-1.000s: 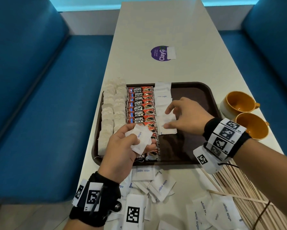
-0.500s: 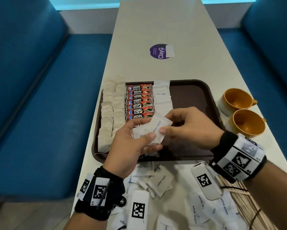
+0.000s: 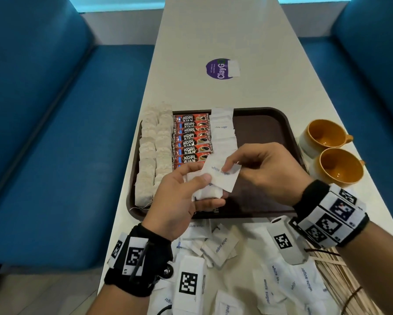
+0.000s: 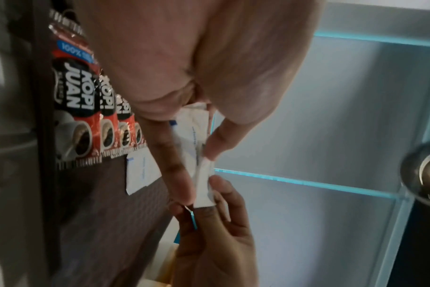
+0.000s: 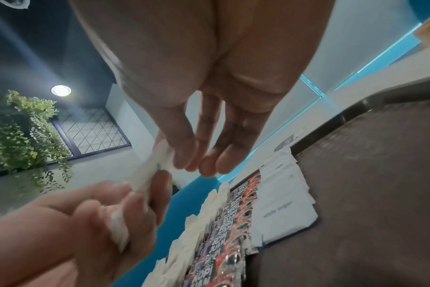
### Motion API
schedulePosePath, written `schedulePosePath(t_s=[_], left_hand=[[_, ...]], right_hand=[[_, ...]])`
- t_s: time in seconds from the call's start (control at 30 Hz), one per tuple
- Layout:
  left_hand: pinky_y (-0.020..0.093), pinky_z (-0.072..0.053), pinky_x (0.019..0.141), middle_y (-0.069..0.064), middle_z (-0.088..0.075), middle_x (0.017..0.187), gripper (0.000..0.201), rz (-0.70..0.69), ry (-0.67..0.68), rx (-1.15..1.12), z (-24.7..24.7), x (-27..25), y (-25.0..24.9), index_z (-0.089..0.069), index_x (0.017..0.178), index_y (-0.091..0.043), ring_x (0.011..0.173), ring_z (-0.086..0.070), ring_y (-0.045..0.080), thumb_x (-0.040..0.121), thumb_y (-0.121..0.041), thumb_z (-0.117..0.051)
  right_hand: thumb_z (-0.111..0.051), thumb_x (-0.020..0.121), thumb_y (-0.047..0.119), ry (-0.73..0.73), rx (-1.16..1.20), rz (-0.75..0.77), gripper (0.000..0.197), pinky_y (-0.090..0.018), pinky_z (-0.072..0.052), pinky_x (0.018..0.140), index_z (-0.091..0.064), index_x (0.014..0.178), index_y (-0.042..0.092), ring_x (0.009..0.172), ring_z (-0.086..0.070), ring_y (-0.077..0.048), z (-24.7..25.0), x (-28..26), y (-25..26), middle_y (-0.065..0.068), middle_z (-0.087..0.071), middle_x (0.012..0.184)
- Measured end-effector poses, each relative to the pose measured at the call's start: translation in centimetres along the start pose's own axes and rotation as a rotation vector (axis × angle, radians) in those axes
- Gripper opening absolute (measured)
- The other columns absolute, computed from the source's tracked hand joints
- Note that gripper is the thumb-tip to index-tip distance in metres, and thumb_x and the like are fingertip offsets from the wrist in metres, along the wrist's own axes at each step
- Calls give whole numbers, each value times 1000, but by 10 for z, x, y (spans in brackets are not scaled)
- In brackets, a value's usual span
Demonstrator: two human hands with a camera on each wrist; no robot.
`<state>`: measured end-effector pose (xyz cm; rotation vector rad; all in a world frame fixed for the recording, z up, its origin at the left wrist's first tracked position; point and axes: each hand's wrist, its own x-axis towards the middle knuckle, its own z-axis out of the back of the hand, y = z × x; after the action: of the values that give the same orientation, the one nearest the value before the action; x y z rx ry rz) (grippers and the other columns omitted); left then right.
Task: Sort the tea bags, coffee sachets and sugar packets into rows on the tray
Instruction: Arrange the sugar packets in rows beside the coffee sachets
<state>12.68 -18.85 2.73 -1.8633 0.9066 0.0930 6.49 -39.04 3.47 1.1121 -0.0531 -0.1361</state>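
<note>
Sugar-row step: the left hand (image 3: 179, 196) grips a sugar-packet stack (image 3: 205, 193); the right hand (image 3: 266, 171) pinches 1 packet (image 3: 222, 176). Next: separate it, extend the sugar row (image 3: 224, 133) on the tray (image 3: 282, 119).

Red coffee sachets (image 3: 192, 137), brown tray (image 3: 263, 123)

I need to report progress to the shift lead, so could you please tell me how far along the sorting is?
Mostly done. On the tray, the tea bags and coffee sachets lie in rows, and a sugar row is started. In hand: the left hand holds a small stack of sugar packets, and the right hand pinches the top packet. Left: loose sugar packets on the table.
</note>
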Motion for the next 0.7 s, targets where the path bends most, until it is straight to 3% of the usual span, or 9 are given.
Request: schedulePosePath(t_s=[0.13, 0.3, 0.43, 0.57, 0.7], left_hand=[[39, -64, 62, 16, -77, 107, 19, -76, -48, 89, 2, 4, 5, -62, 108, -7, 83, -75, 35, 93, 3, -66], [37, -63, 64, 20, -73, 115, 23, -114, -75, 84, 4, 7, 6, -64, 109, -7, 91, -75, 37, 89, 3, -70], [39, -64, 61, 22, -73, 116, 19, -73, -57, 52, 4, 7, 3, -64, 106, -5, 89, -75, 38, 90, 6, -66], [37, -63, 61, 20, -75, 111, 19, -81, -25, 90, 2, 8, 4, -61, 110, -3, 84, -75, 40, 94, 7, -63], [40, -65, 66, 15, -76, 99, 17, -127, -95, 92, 5, 12, 4, -64, 105, -1, 78, -76, 38, 95, 12, -57]], right_hand=[[-57, 83, 3, 6, 57, -25, 35, -56, -60, 79, -80, 93, 28, 99, -71, -37, 0, -4, 7, 2, -78, 101], [-71, 88, -7, 28, 172, -63, 21, -51, -63, 72, -73, 98, 12, 90, -70, -43, -2, 0, 11, -7, -75, 107], [-73, 88, -8, 36, 198, -70, 22, -49, -64, 74, -67, 98, 11, 95, -71, -41, 0, 1, 7, -22, -71, 107], [-70, 87, -11, -36, 311, -128, 29, -35, -64, 65, -60, 108, 7, 81, -71, -41, 2, 2, 7, -33, -69, 94], [-71, 88, -9, -169, 211, -230, 26, -36, -63, 62, -67, 105, 10, 78, -70, -37, 15, 13, -3, -27, -71, 93]])
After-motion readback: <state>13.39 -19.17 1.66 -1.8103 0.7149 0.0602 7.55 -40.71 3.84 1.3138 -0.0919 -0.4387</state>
